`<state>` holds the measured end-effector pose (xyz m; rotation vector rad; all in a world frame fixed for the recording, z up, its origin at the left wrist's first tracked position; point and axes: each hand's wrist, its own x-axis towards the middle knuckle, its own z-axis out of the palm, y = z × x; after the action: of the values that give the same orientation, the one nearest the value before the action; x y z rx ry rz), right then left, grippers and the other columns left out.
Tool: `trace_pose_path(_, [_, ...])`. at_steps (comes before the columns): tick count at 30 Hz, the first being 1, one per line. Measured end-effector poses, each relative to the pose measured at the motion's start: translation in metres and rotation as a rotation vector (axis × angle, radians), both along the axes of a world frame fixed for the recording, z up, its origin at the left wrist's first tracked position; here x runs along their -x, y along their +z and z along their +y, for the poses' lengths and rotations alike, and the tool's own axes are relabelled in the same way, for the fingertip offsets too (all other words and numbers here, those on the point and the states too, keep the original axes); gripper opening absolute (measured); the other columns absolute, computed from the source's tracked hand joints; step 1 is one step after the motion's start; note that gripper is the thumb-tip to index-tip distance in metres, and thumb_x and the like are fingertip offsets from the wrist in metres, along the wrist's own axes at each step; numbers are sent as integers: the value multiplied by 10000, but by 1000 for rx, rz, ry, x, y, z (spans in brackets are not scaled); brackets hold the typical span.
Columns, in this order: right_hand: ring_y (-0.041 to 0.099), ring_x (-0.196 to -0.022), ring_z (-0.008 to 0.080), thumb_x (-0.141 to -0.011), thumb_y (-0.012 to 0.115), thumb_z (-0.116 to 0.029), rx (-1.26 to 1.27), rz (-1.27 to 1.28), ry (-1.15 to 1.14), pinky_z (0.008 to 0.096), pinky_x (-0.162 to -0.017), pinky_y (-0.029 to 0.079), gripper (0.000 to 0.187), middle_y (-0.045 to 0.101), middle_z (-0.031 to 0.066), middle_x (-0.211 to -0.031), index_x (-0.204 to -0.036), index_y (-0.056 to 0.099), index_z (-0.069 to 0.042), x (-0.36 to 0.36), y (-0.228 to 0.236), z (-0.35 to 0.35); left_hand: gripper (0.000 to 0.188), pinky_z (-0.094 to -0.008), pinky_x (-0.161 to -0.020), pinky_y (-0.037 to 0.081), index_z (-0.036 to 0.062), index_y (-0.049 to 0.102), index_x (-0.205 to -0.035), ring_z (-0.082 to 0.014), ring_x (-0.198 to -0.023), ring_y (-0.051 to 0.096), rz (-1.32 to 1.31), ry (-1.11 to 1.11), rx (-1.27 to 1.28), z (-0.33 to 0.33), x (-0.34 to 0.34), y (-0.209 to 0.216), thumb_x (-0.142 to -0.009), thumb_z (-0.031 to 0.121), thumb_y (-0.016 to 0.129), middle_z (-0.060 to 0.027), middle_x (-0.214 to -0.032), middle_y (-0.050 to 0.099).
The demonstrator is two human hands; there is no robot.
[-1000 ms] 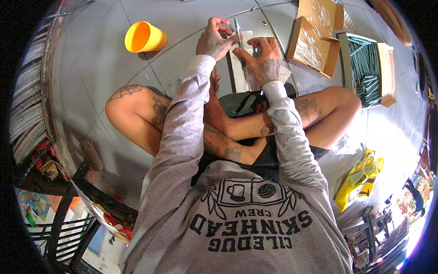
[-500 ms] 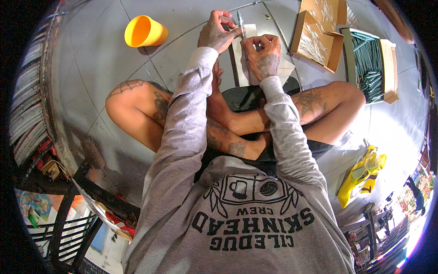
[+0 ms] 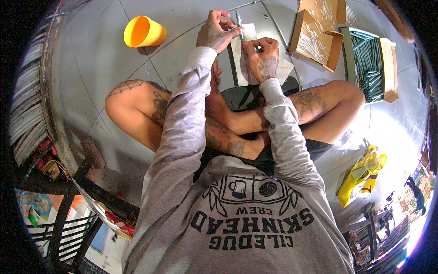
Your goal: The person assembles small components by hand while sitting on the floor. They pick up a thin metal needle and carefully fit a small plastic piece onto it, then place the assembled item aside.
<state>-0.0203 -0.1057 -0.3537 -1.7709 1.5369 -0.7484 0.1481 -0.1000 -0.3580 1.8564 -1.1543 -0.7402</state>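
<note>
A slim pen with a teal end stands between my two hands, its upper end pointing away from me. My left hand pinches it from the left with thumb and finger, the other fingers curled loosely. My right hand grips its lower part with thumb and fingertips, which partly hide it. Beneath the hands lies a flat pale board or sheet on the floor, in front of my crossed legs.
An orange-yellow cup lies or leans at the far left. On the right are an open cardboard box of thin white sticks and a box packed with teal pens. A yellow plastic bag lies near my right knee.
Both hands have shifted very slightly to the left with the pen. The right hand sits a touch lower along it; the grips look the same.
</note>
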Motion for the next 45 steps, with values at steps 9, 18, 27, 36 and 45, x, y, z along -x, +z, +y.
trace_pose_path(9, [572,-1024,324,-748,790,-298,-34,-1,-15,405,-877,478,269,568,176,-1061,-829,742,-47,0,7,1,721,-335,-747,530,95,485,-1166,-156,-756,636,-41,-7,-10,0,-1,-3,-672,462,861,8,-910,674])
trace_pose_path(18, [596,-983,308,-750,786,-289,-35,-13,-10,397,-851,493,258,560,166,-1047,-816,740,-44,1,-2,-1,730,-341,-750,535,95,489,-1166,-162,-745,640,-50,1,-21,0,0,-2,-664,472,863,9,-919,678])
trace_pose_path(27, [605,-951,289,-753,794,-281,21,-8,16,371,-822,504,246,573,149,-1017,-809,731,-50,1,1,0,716,-339,-765,530,92,488,-1169,-159,-760,637,-63,-16,-20,0,-1,0,-676,457,856,6,-927,681])
trace_pose_path(36, [545,-1034,375,-733,787,-235,148,-108,146,463,-890,468,355,537,171,-1064,-1031,659,-93,-1,13,-7,709,-342,-798,513,113,487,-1160,-171,-830,662,5,6,-55,-3,-4,-2,-653,400,892,12,-933,695])
trace_pose_path(45, [571,-1021,352,-710,816,-235,177,-94,265,447,-878,486,300,566,160,-1049,-963,718,-105,0,12,-27,730,-353,-807,514,113,489,-1170,-184,-838,666,11,41,-116,-1,-1,12,-642,409,896,7,-926,694])
